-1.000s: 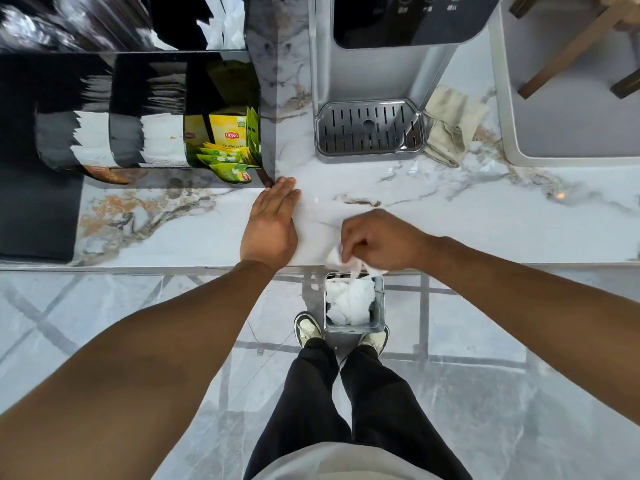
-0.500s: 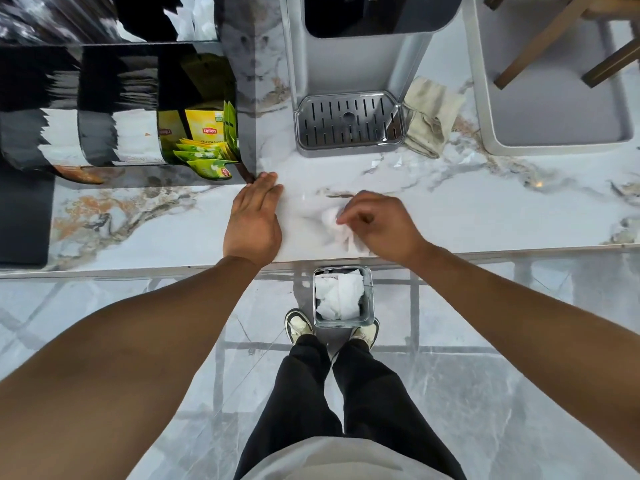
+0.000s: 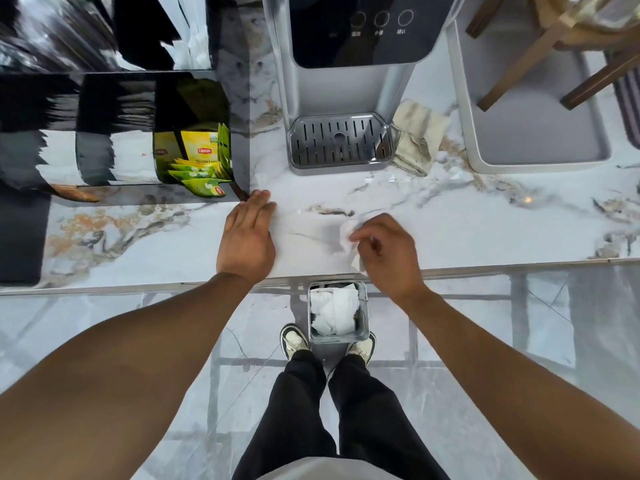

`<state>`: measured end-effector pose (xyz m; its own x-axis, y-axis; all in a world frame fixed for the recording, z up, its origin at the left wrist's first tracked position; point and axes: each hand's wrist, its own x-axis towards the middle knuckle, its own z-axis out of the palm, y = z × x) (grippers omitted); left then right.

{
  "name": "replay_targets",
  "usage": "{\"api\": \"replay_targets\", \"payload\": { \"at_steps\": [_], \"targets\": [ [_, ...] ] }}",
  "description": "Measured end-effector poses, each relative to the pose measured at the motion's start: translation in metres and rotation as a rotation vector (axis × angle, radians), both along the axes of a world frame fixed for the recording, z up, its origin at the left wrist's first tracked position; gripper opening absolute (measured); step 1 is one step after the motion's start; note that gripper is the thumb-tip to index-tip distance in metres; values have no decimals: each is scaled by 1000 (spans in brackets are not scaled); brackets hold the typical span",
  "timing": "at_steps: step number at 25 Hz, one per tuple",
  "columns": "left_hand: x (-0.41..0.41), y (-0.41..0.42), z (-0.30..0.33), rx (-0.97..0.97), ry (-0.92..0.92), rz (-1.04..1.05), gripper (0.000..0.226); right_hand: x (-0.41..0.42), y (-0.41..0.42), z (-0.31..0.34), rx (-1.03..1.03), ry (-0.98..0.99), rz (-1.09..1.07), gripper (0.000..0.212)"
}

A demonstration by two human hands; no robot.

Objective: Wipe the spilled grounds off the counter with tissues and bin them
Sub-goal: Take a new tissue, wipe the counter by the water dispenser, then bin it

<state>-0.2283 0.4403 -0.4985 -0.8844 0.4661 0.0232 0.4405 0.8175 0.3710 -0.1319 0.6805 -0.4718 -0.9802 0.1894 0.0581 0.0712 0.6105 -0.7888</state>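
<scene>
Pinching tissue (image 3: 348,237), right hand (image 3: 388,252) fingers now back on counter (image 3: 485,230); left hand (image 3: 247,237) stays flat.

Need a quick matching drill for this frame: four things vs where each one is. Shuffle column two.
Things:
1. left hand
2. tissue
3. bin
4. folded cloth

Places or states:
A. on the floor below the counter edge, holding crumpled white tissues
B. flat, palm down, on the counter
C. beside the dispenser's drip tray, on its right in the picture
D. bunched in the right hand on the marble

Pairs: 1-B, 2-D, 3-A, 4-C
</scene>
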Motion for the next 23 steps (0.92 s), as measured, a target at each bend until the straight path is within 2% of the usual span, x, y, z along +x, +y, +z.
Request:
{"api": "replay_targets", "payload": {
  "at_steps": [2, 5, 7, 10, 11, 13, 15, 17, 19, 20, 23],
  "targets": [
    [-1, 0, 1, -7, -6, 0, 51, -22, 33, 1, 145, -53, -223, 25],
    [-1, -1, 0, -13, -16, 0, 52, -20, 47, -5, 281, -217, -325, 21],
    [-2, -1, 0, -16, -16, 1, 52, 1, 21, -6, 324, -214, -161, 18],
    [-2, 0, 1, -14, -12, 3, 52, 38, -25, -2, 249, -203, 256, 13],
    [-1, 0, 1, -13, -13, 1, 52, 36, -26, -2, 230, -169, 249, 12],
    [-2, 0, 1, -7, -9, 2, 52, 7, -6, -1, 194, -112, -71, 16],
    [-2, 1, 1, -9, -11, 10, 52, -33, 28, -1, 191, -136, -403, 24],
    [-1, 0, 1, -12, -9, 14, 52, -64, 54, -5, 200, -217, -531, 30],
    [-2, 0, 0, -15, 3, 15, 53, -80, 51, -9, 240, -254, -475, 34],
    [-2, 0, 0, -16, 7, 15, 53, -83, 39, -11, 287, -253, -382, 37],
    [-1, 1, 1, -24, 3, 13, 55, -71, -6, -12, 303, -146, 97, 44]
  ]
}}
